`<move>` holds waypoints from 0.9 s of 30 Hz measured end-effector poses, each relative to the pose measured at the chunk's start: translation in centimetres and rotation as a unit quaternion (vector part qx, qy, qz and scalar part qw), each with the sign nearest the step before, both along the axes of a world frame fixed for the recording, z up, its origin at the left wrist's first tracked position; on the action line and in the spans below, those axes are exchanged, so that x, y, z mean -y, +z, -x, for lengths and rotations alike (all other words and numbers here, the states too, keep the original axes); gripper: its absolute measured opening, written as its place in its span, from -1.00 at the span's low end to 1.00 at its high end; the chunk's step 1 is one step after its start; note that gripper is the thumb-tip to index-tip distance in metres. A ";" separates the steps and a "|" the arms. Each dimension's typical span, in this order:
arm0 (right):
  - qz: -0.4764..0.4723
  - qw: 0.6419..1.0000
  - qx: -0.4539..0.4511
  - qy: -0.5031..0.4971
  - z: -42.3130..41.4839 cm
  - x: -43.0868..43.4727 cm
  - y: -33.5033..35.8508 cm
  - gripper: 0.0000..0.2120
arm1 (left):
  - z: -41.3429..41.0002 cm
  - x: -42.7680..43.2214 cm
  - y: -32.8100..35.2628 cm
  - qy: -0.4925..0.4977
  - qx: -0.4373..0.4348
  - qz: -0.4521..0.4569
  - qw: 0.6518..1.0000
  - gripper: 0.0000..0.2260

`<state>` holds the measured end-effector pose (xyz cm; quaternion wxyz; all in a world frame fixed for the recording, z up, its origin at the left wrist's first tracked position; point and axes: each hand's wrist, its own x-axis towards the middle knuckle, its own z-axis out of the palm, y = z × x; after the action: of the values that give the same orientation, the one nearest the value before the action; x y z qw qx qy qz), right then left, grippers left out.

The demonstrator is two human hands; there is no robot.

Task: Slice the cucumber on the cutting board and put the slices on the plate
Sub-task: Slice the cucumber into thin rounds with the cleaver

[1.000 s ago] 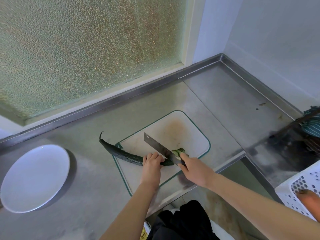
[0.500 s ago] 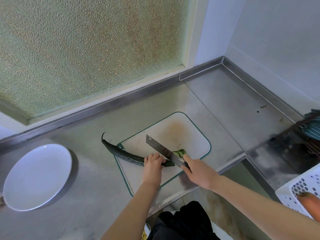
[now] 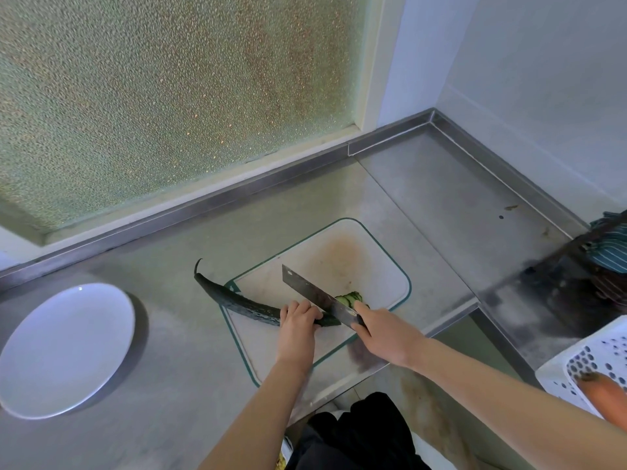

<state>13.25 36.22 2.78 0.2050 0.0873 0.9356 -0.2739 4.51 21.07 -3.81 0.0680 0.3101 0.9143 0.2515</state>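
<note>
A long, curved dark green cucumber [image 3: 237, 301] lies across the left edge of the white cutting board [image 3: 369, 266], its thin tip hanging over the steel counter. My left hand [image 3: 298, 322] presses down on the cucumber near its cut end. My right hand [image 3: 383, 330] grips the handle of a wide cleaver [image 3: 312, 293], whose blade rests on the cucumber just right of my left fingers. Several cut slices [image 3: 351, 297] lie stacked behind the blade. An empty white plate [image 3: 64, 347] sits on the counter at the far left.
The steel counter [image 3: 190, 351] ends in a raised rim below a frosted window. At the right lie a dark stained patch and a striped cloth [image 3: 614, 245]. A white perforated basket [image 3: 583, 364] with a carrot [image 3: 607, 398] stands at the lower right.
The view has shifted slightly. My hands, the cleaver and the cucumber keep almost the same pose on the board; the blade stays at the cut end.
</note>
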 end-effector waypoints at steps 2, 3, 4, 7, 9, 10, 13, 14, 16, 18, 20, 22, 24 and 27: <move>0.000 1.000 0.002 -0.005 0.1 0.1 -0.2 -0.83 | 0.0 0.0 0.0 0.000 0.000 -0.004 1.000 -0.77; 0.002 1.000 0.003 -0.009 0.2 0.3 -0.4 -0.82 | 0.0 0.1 0.0 -0.001 0.000 -0.005 1.000 -0.76; 0.002 1.000 0.002 -0.012 0.4 0.4 -0.6 -0.82 | 0.0 0.1 -0.1 -0.003 0.000 -0.004 1.000 -0.75; 0.004 1.000 -0.006 -0.018 1.3 1.0 -1.7 -0.83 | 0.1 0.2 -0.5 -0.005 0.001 0.002 1.000 -0.73; -0.002 1.000 -0.012 -0.017 1.8 1.2 -2.4 -0.83 | 0.2 0.2 -0.7 0.000 0.005 -0.003 1.000 -0.75; -0.006 1.000 -0.015 -0.017 2.0 1.3 -2.6 -0.82 | 0.2 0.2 -0.7 0.001 0.005 -0.007 1.000 -0.75; -0.012 0.999 -0.025 -0.022 2.0 1.5 -3.2 -0.78 | 0.1 0.2 -0.6 -0.003 0.004 -0.011 1.000 -0.76; -0.013 0.999 -0.028 -0.024 2.0 1.5 -3.3 -0.77 | 0.1 0.1 -0.5 -0.005 0.006 -0.010 1.000 -0.76; -0.008 0.999 -0.031 -0.028 2.0 1.4 -3.3 -0.76 | 0.1 0.2 -0.4 -0.008 0.005 -0.005 1.000 -0.76; 0.007 0.999 -0.029 -0.033 2.1 1.2 -3.2 -0.78 | 0.2 0.2 -0.4 -0.013 0.002 0.000 1.000 -0.76; 0.020 0.999 -0.026 -0.033 2.3 1.0 -3.0 -0.81 | 0.2 0.3 -0.3 -0.016 0.001 -0.002 1.000 -0.76; 0.022 0.999 -0.027 -0.029 2.5 1.1 -2.8 -0.82 | 0.2 0.3 -0.3 -0.015 0.001 0.001 1.000 -0.76; 0.023 0.999 -0.032 -0.032 2.8 1.4 -2.8 -0.83 | 0.2 0.3 -0.2 -0.015 0.001 0.002 1.000 -0.76; 0.024 0.998 -0.034 -0.048 3.0 1.3 -2.5 -0.84 | 0.1 0.2 0.1 -0.018 0.000 -0.004 1.000 -0.75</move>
<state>10.21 34.88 0.32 0.1620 0.1174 0.9298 -0.3088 4.44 20.83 -3.70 0.0710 0.3266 0.9076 0.2540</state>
